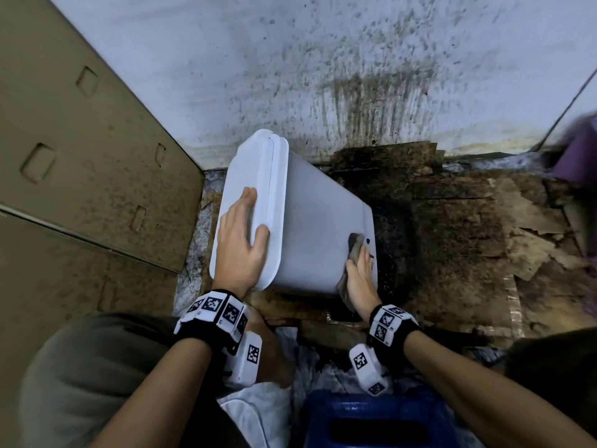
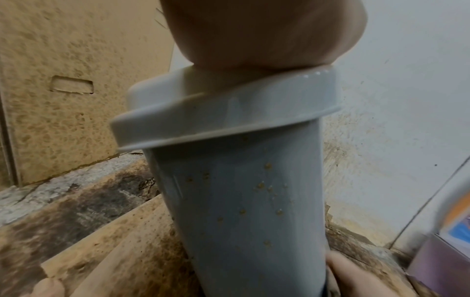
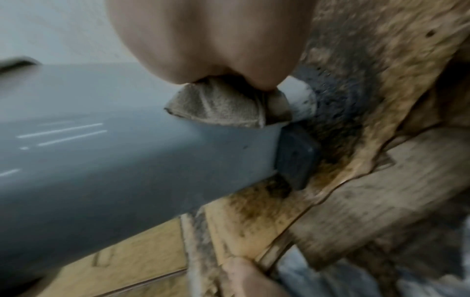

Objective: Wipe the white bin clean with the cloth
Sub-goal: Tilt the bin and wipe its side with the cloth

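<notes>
The white bin leans tilted on the dirty floor, lid end up and to the left, base down to the right. My left hand holds its lid end, fingers on the lid top and thumb over the rim. My right hand holds a dirty grey-brown cloth and presses it to the bin's side near the base. In the right wrist view the cloth pokes out from under the hand beside a black foot. In the left wrist view the bin's narrow side shows brown specks.
Stained cardboard panels stand at the left. The white wall behind is spattered dark. Soggy, blackened cardboard covers the floor on the right. A blue stool is under me. A purple object sits at the right edge.
</notes>
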Demonstrator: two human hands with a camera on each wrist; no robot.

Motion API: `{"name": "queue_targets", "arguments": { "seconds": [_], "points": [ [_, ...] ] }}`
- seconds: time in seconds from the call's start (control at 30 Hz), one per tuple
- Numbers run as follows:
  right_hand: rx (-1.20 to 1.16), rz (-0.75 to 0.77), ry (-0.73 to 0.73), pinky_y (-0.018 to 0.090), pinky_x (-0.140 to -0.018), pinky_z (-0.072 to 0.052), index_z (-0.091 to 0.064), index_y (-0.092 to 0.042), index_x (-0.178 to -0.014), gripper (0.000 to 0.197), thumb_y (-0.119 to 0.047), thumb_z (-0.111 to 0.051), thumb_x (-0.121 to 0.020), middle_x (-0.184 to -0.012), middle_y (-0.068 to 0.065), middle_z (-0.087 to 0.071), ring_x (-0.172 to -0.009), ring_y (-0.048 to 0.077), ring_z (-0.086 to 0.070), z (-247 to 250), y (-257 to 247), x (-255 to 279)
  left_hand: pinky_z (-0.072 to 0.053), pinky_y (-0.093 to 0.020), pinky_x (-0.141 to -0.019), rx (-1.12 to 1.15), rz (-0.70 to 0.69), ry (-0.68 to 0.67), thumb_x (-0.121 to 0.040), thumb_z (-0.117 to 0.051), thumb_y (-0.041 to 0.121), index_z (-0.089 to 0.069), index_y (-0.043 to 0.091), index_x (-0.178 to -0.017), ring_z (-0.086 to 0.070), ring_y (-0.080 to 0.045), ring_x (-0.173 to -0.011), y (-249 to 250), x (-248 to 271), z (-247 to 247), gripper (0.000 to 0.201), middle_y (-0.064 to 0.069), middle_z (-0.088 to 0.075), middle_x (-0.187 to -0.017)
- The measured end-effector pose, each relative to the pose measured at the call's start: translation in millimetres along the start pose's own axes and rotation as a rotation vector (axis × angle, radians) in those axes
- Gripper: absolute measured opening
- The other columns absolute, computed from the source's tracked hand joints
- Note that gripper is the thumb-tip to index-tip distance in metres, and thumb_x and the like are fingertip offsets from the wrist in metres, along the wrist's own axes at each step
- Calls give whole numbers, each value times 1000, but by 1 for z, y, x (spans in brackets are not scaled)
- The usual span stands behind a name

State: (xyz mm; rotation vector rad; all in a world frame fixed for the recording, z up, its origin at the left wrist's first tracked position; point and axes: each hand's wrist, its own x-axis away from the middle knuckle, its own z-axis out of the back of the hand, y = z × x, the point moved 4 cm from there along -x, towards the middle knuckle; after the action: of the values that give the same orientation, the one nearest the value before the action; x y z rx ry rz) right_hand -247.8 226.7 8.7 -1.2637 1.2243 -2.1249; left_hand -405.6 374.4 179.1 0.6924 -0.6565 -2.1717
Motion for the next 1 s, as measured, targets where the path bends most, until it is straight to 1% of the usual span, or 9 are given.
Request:
{"name": "queue_targets", "arguments": {
  "seconds": [0.23, 0.37, 0.43, 0.53, 0.6, 0.7, 0.77, 0.9, 1.0],
  "points": [
    [-71, 249, -62, 28, -121, 13, 3, -21, -159, 60, -22, -29, -109, -167, -7, 10, -153, 12, 17, -34, -75, 32, -22, -27, -121, -17, 6, -11, -93, -40, 32, -38, 14, -154, -32, -15, -145, 2, -1, -2, 64, 1, -39, -159],
    [-42, 449, -132, 27, -122, 11, 3, -30, -158, 56, -26, -26, -110, -166, -13, 9, -152, 6, 18, -49, -107, 61, -20, -24, -119, -30, 3, -16, -95, -41, 31, -37, 14, -154, -31, -16, -146, 2, 0, -3, 61, 0, -38, -160],
    [34, 558, -116, 23, -123, 10, 5, -31, -157, 55, -29, -25, -110, -165, -15, 9, -152, 2, 18, -53, -112, 70, -20, -24, -119, -31, 6, -14, -95, -41, 30, -37, 14, -154, -31, -16, -146, 3, -1, -2, 61, 0, -38, -160],
    [157, 649, -95, 25, -125, 4, 3, -28, -159, 56, -32, -25, -110, -165, -16, 10, -152, 0, 14, -47, -105, 68, -19, -21, -119, -40, 3, -13, -95, -40, 30, -37, 13, -154, -31, -14, -146, 4, -1, -2, 62, -1, -39, -159],
    [200, 677, -120, 26, -125, 1, 1, -28, -160, 56, -32, -26, -110, -167, -15, 9, -153, 0, 11, -38, -95, 59, -20, -25, -120, -30, 9, -19, -95, -41, 29, -37, 14, -154, -30, -14, -146, 4, -1, -2, 61, -1, -38, -160],
    [212, 676, -143, 27, -125, -2, -3, -28, -161, 55, -30, -26, -111, -168, -13, 4, -153, 1, 7, -22, -74, 41, -22, -31, -121, -32, 14, -22, -95, -40, 30, -36, 15, -155, -30, -15, -146, 3, 0, -2, 62, 1, -38, -160],
    [218, 615, -109, 26, -125, -1, -4, -30, -161, 54, -31, -25, -111, -168, -15, 3, -153, 0, 6, -12, -51, 27, -23, -32, -121, -38, 5, -19, -95, -40, 32, -37, 14, -155, -31, -17, -146, 4, 1, -2, 62, 0, -38, -160],
    [119, 367, -17, 22, -123, 2, -6, -36, -157, 51, -32, -25, -110, -169, -7, 0, -155, 6, 3, 8, -1, 8, -23, -33, -121, -26, -3, -19, -94, -41, 35, -39, 15, -154, -32, -19, -146, 10, 0, -4, 63, -1, -38, -160],
    [24, 203, 33, 22, -122, 1, -9, -27, -159, 52, -29, -27, -110, -169, -3, -4, -155, 11, -2, 15, 9, 4, -23, -34, -121, -17, -10, -29, -93, -41, 36, -39, 16, -153, -32, -17, -146, 15, 0, -6, 63, 0, -38, -160]
  ]
}}
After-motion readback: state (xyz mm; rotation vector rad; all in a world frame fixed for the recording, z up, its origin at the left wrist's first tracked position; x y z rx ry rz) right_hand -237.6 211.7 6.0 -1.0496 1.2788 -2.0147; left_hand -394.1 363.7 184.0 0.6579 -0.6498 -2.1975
